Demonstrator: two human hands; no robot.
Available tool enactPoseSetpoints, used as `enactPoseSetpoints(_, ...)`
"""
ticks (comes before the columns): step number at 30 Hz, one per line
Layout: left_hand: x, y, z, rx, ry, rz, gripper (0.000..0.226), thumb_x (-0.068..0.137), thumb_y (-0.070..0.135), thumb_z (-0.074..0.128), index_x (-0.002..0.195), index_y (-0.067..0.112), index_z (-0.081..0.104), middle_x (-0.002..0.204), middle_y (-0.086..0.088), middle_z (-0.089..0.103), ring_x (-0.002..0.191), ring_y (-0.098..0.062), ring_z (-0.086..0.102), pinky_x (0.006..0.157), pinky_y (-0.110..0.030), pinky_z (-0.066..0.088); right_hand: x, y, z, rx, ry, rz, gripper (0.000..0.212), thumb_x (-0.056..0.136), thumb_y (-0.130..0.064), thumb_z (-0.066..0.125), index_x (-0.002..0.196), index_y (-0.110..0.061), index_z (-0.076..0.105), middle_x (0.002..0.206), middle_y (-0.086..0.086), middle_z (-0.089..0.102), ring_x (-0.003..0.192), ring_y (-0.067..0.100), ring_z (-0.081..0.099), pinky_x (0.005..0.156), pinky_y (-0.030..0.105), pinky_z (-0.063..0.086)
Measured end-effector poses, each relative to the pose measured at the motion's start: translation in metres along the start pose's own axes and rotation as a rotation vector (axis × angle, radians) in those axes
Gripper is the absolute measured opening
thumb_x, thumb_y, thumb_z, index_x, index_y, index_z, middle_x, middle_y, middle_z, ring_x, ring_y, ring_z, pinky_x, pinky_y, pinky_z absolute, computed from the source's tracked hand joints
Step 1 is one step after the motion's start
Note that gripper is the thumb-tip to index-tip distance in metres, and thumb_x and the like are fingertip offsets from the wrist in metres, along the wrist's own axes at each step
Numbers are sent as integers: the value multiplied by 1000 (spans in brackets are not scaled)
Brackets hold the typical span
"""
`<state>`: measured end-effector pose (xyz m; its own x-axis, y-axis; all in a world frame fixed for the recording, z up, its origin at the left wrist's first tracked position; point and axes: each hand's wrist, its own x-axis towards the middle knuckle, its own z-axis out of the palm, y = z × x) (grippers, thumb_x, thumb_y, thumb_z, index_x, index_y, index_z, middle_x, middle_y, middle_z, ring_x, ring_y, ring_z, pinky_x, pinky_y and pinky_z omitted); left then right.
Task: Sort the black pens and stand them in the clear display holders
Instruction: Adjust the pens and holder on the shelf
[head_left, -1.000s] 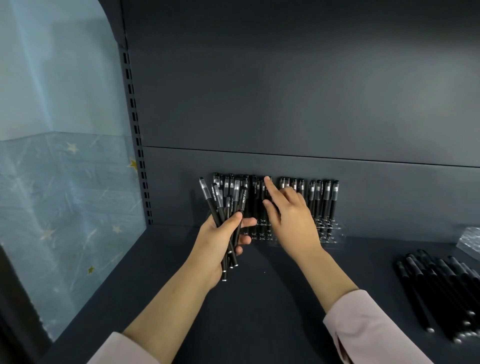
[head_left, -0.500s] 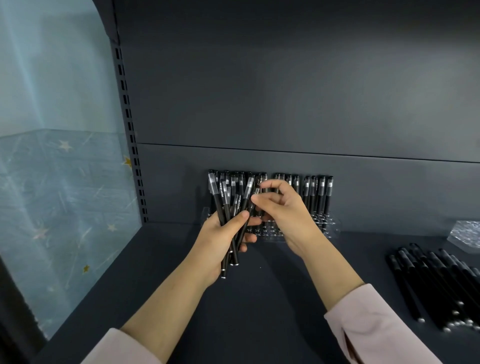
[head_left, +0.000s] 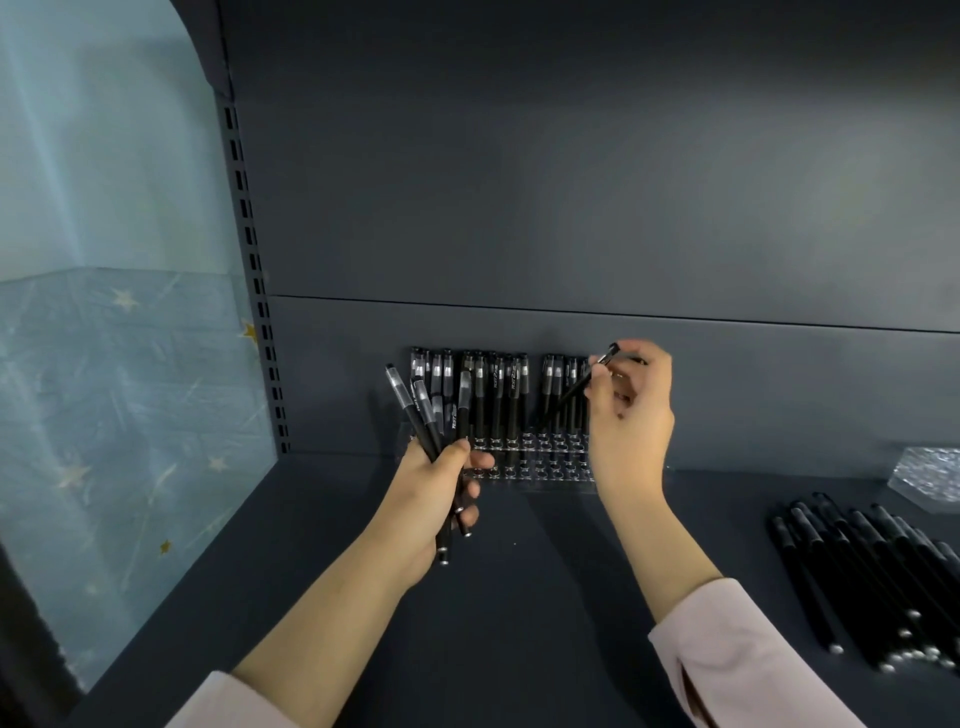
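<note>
A clear display holder (head_left: 540, 470) stands against the back panel of the dark shelf, with several black pens (head_left: 498, 395) upright in its rear holes. My left hand (head_left: 436, 493) is shut on a small bunch of black pens (head_left: 418, 410), fanned upward just left of the holder's front. My right hand (head_left: 631, 415) pinches a single black pen (head_left: 574, 392) near its cap, tilted, with its tip down among the standing pens on the holder's right side. My right hand hides the holder's right end.
A pile of loose black pens (head_left: 872, 577) lies on the shelf (head_left: 545, 597) at the right. Another clear holder (head_left: 930, 480) sits at the far right by the back panel. A slotted upright (head_left: 260, 291) and a blue starred wall border the left.
My right hand took one pen from the bunch in my left hand and carried it to the right, over the holder's right side. My left hand stayed where it was.
</note>
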<state>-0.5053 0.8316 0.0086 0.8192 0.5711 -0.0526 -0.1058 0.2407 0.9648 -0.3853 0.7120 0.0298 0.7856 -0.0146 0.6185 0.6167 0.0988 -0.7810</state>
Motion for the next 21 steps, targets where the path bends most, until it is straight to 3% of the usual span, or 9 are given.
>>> enactPoseSetpoints(4,0,0,-2,-20,11,41,16,100,17,53,114,11,56,91,-5,68,60,-11,52,45,-23,42,-3,-2,3,-42,-67,-49,24,97,-14,53,116,-28,48,103,-3,65,92,11,64,80,16,50)
enactPoseSetpoints(8,0,2,-5,-34,26,30,17,99,24,55,112,15,58,87,-3,73,58,-12,58,47,-25,47,-4,0,6,-143,-147,-124,26,96,-13,54,119,-24,51,102,-4,65,90,7,61,78,10,47)
enactPoseSetpoints(13,-1,3,-6,-11,15,51,16,99,28,56,112,19,60,79,0,73,53,-11,54,45,-24,42,-3,18,11,-547,-229,-396,33,96,-21,56,129,-22,56,116,2,56,105,18,50,85,27,45)
enactPoseSetpoints(17,-1,3,-5,4,6,61,17,99,28,55,112,17,58,84,-1,76,52,-10,52,42,-22,39,-2,30,13,-702,-255,-357,39,96,-25,55,135,-24,54,126,9,47,109,26,45,89,39,47)
enactPoseSetpoints(21,-1,4,-5,16,-12,75,19,98,28,56,112,15,58,84,0,76,52,-10,52,42,-22,38,-3,21,11,-607,-233,-410,39,96,-24,54,135,-22,54,117,4,51,102,18,47,91,29,41)
